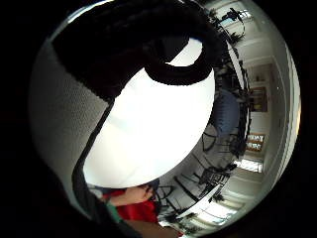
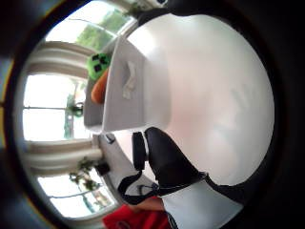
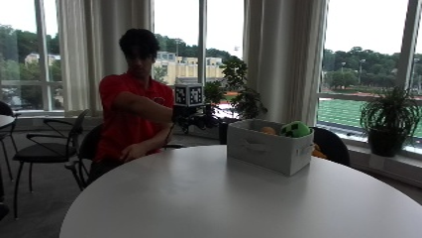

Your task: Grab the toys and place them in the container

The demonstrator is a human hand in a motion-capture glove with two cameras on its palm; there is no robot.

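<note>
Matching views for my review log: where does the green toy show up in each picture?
Outside view: green toy sticks out of the white container on the table.
Thumb side palm view: green toy at the container's open top.
Little finger side palm view: not in it.
Shared landmark: the white round table.

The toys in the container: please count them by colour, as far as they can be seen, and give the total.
Green toy: 1
Orange toy: 1
Total: 2 toys visible above the rim of the white container; any lying deeper inside cannot be seen. None shows on the table.
</note>
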